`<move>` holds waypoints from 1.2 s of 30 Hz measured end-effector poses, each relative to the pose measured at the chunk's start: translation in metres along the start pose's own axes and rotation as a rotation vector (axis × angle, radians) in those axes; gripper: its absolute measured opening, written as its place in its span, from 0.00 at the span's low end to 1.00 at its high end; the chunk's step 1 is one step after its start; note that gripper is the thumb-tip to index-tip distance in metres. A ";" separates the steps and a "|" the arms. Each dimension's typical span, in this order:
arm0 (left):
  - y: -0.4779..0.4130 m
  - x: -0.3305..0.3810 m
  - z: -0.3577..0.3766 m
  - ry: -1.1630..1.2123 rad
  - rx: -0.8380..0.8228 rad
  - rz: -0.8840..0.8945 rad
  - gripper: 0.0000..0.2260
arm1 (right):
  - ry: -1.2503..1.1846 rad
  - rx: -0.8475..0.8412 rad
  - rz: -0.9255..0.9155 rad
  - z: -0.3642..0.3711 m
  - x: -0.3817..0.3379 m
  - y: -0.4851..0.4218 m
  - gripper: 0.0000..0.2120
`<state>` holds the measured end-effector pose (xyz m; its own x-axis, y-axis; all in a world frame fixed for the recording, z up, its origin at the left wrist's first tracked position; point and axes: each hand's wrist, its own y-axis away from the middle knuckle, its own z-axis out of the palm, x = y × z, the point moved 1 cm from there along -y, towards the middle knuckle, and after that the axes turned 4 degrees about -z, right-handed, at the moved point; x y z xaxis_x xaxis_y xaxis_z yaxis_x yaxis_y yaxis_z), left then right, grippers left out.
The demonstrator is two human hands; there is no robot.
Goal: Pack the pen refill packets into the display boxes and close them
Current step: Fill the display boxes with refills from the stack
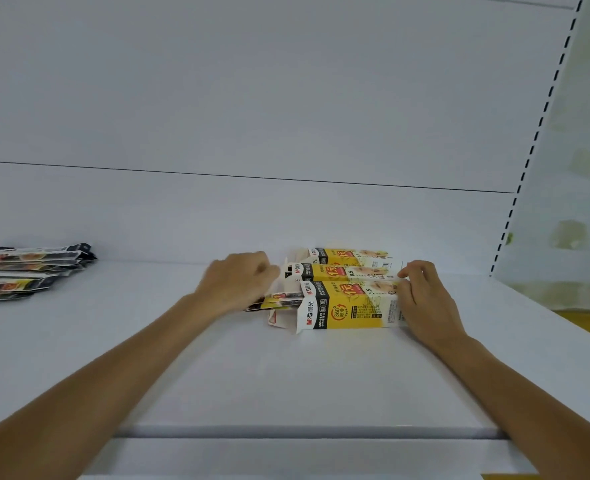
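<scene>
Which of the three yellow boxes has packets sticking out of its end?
The nearest box, at the front of the row: packets held by the left hand protrude from its open left end. The two behind show none.
</scene>
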<state>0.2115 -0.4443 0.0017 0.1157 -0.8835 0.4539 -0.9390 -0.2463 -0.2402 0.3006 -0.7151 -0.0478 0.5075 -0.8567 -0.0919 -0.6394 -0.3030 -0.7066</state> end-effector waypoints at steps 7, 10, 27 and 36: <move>0.010 -0.019 0.003 0.147 -0.137 -0.156 0.04 | -0.129 -0.046 0.077 0.000 -0.003 -0.004 0.08; 0.012 -0.014 0.004 0.207 -0.158 -0.234 0.09 | -0.185 -0.057 0.120 0.000 -0.002 -0.005 0.09; 0.009 0.012 0.028 0.528 -0.370 0.037 0.10 | -0.148 -0.091 0.096 -0.004 -0.008 -0.004 0.08; 0.019 0.008 0.027 0.603 -0.145 -0.104 0.14 | -0.177 -0.101 0.117 -0.007 -0.009 -0.003 0.09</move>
<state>0.2037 -0.4666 -0.0227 0.0458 -0.4676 0.8828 -0.9719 -0.2249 -0.0687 0.2937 -0.7090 -0.0403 0.5140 -0.8048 -0.2967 -0.7500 -0.2538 -0.6107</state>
